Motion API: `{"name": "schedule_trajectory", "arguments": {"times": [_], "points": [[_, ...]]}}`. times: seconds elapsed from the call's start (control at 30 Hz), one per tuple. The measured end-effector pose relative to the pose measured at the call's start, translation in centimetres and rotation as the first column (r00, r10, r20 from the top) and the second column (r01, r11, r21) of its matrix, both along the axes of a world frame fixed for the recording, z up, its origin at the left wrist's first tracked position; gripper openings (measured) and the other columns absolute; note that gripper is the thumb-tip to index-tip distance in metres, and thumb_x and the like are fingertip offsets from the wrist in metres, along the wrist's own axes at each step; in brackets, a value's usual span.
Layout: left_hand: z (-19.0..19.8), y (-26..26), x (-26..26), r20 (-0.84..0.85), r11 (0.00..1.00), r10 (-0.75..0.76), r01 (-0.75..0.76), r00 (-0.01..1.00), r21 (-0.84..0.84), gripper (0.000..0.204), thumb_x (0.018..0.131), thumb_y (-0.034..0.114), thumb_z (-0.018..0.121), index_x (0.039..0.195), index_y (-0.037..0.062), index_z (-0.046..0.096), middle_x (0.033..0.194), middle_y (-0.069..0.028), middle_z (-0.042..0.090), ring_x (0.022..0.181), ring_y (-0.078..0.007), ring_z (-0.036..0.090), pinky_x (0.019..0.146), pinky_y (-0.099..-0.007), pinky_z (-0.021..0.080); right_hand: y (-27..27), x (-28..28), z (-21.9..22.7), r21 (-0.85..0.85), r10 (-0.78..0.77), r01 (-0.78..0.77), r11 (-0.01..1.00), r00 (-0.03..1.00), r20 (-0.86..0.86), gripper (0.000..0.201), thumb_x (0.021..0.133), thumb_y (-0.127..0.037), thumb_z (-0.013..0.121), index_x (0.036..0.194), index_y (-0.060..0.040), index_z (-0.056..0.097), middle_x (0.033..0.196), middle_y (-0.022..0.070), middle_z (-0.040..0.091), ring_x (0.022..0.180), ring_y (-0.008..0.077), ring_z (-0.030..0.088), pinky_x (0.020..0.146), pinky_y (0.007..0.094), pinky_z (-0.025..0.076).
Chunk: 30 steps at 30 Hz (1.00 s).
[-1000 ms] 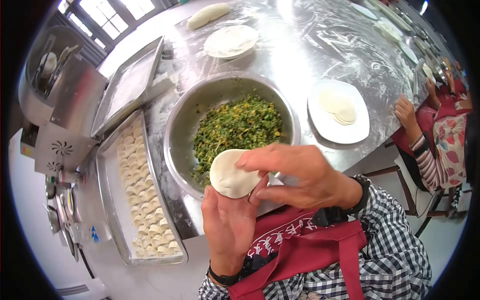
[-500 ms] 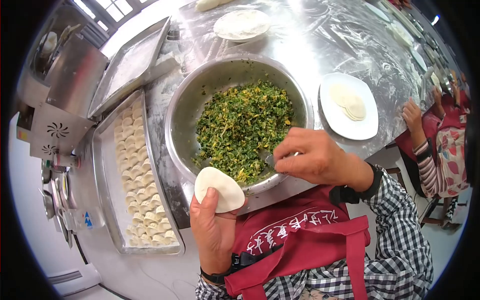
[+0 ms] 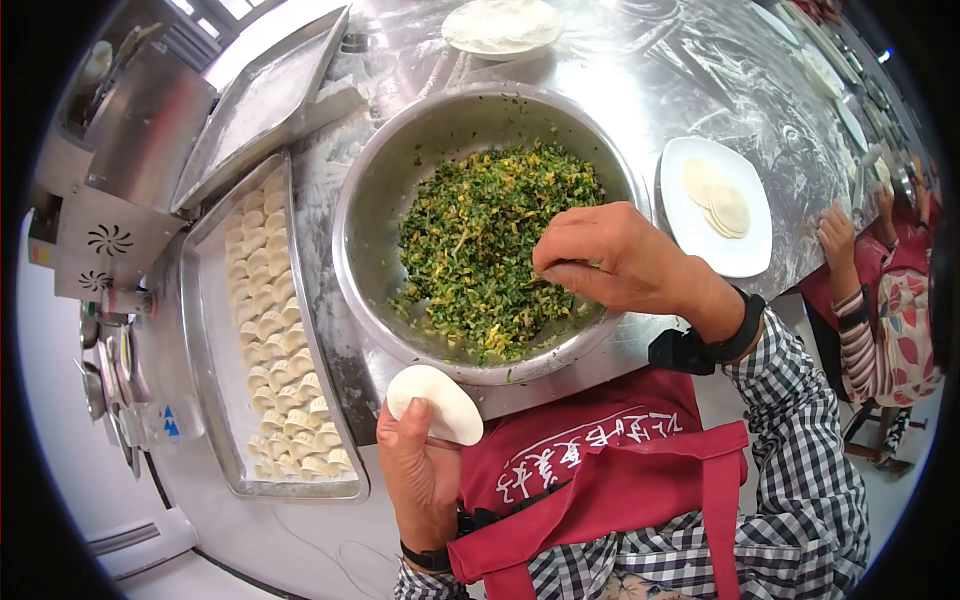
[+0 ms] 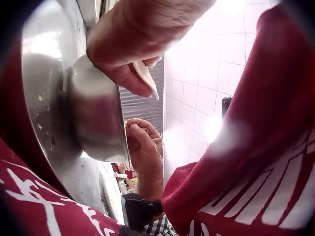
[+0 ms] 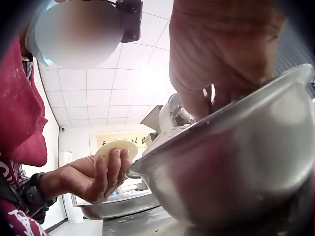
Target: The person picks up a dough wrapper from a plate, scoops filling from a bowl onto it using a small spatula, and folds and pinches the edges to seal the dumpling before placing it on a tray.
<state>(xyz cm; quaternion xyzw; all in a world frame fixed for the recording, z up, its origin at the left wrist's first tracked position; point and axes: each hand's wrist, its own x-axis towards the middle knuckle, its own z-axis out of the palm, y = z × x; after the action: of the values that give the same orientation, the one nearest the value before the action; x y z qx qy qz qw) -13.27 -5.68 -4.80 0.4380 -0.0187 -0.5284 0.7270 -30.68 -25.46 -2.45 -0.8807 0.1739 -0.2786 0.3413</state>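
My left hand (image 3: pixel 425 475) holds a round dough wrapper (image 3: pixel 436 402) just off the bowl's near rim, thumb on its face; in the right wrist view, the fingers lie along the wrapper (image 5: pixel 118 147). My right hand (image 3: pixel 615 258) is over the right side of a large steel bowl (image 3: pixel 362 290), fingers curled around a slim metal utensil (image 5: pixel 210 96) that is mostly hidden by the hand. Chopped green and yellow filling (image 3: pixel 480 230) is heaped in the bowl. In the left wrist view, the right hand (image 4: pixel 147 150) shows beyond the bowl's rim.
Rows of folded dumplings (image 3: pixel 270 320) lie in a metal tray (image 3: pixel 215 400) at left, with another tray (image 3: pixel 265 105) behind it. A white plate (image 3: pixel 735 262) with several wrappers (image 3: pixel 725 205) is at right. Beyond the bowl stands a floury plate (image 3: pixel 500 28). Another person's hand (image 3: pixel 837 235) rests at the table's right edge.
My right hand has left the wrapper and moved over the bowl's filling. My left hand has lowered slightly toward me, still holding the wrapper. The head view has shifted a little.
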Motion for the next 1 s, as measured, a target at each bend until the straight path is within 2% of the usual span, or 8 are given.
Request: {"name": "schedule_trajectory", "arguments": {"times": [0.17,0.4,0.47,0.5,0.57,0.6,0.87,1.0], "points": [[-0.3,-0.4,-0.3,0.05,0.999,-0.028,0.029,0.998,-0.015,0.035,0.08,0.01,0.061,0.111,0.003,0.047,0.096,-0.0118,0.06,0.077,-0.0195,0.06,0.064,-0.0316,0.053,-0.5,-0.3,-0.1,0.27,0.049,-0.024,0.963,0.995,-0.086,0.012,0.071,0.001,0.063,0.082,-0.0008,0.059,0.076,0.0097,0.06,0.068,0.0228,0.059,0.06,0.0306,0.046],[0.5,-1.0,-0.3,0.062,0.997,-0.08,0.079,0.995,0.011,0.026,0.082,0.009,0.059,0.106,0.0045,0.049,0.089,-0.0085,0.058,0.076,-0.0189,0.06,0.058,-0.0317,0.053,-0.4,-0.3,0.6,0.203,-0.019,0.03,0.979,0.998,-0.056,0.008,0.072,-0.004,0.062,0.078,-0.0015,0.06,0.071,0.0103,0.06,0.063,0.0246,0.059,0.058,0.0303,0.046],[0.4,-0.9,-0.2,-0.03,0.999,-0.036,0.036,0.999,0.01,0.027,0.078,0.006,0.062,0.102,0.001,0.051,0.089,-0.012,0.059,0.079,-0.0236,0.06,0.074,-0.0361,0.052,-0.2,-0.8,1.3,0.288,-0.153,0.136,0.948,0.988,0.038,0.007,0.071,-0.003,0.062,0.078,-0.0017,0.059,0.072,0.0102,0.06,0.064,0.0246,0.059,0.058,0.0302,0.046],[0.4,-0.9,-0.2,-0.031,0.999,-0.037,0.037,0.999,0.012,0.027,0.078,0.006,0.062,0.102,0.001,0.051,0.089,-0.012,0.059,0.079,-0.0236,0.06,0.074,-0.0361,0.052,-0.3,-1.0,1.2,0.29,-0.154,0.137,0.947,0.987,0.036,0.007,0.071,-0.003,0.062,0.078,-0.0017,0.059,0.072,0.0102,0.06,0.064,0.0246,0.059,0.058,0.0302,0.046],[0.4,-1.0,-0.3,-0.036,0.999,-0.038,0.038,0.999,0.005,0.025,0.078,0.006,0.062,0.1,0.0007,0.052,0.089,-0.0119,0.059,0.079,-0.0239,0.06,0.075,-0.0366,0.052,-0.6,-1.5,1.0,-0.049,-0.159,0.16,0.986,0.987,0.024,0.008,0.071,-0.002,0.061,0.079,-0.0022,0.059,0.073,0.01,0.059,0.064,0.0252,0.058,0.057,0.0312,0.046],[0.4,-1.0,-0.3,-0.038,0.999,-0.038,0.038,0.999,0.006,0.025,0.078,0.006,0.062,0.1,0.0007,0.052,0.089,-0.0119,0.059,0.079,-0.0239,0.06,0.075,-0.0366,0.052,-0.3,-1.7,1.0,-0.064,-0.156,0.152,0.986,0.986,-0.062,0.008,0.071,-0.001,0.061,0.079,-0.0029,0.058,0.071,0.0093,0.058,0.064,0.0265,0.058,0.057,0.0329,0.046],[0.6,-1.0,-0.3,-0.043,0.999,-0.053,0.053,0.998,0.01,0.025,0.078,0.005,0.062,0.101,0.0002,0.053,0.089,-0.0117,0.059,0.08,-0.0249,0.06,0.076,-0.0377,0.051,1.6,-1.3,1.0,0.051,-0.082,0.087,0.995,0.992,-0.099,0.008,0.071,0.001,0.059,0.078,-0.0021,0.058,0.072,0.0104,0.059,0.065,0.0274,0.059,0.057,0.0335,0.047],[0.7,-1.1,-0.4,-0.039,0.999,-0.05,0.051,0.998,0.017,0.024,0.078,0.006,0.061,0.1,0.0003,0.053,0.088,-0.0115,0.059,0.08,-0.0251,0.061,0.076,-0.0377,0.051,1.6,-0.9,0.6,0.197,-0.026,0.028,0.98,1.0,-0.01,0.008,0.071,0.002,0.058,0.079,-0.0005,0.058,0.072,0.0114,0.061,0.064,0.0246,0.061,0.058,0.0303,0.047]]}}
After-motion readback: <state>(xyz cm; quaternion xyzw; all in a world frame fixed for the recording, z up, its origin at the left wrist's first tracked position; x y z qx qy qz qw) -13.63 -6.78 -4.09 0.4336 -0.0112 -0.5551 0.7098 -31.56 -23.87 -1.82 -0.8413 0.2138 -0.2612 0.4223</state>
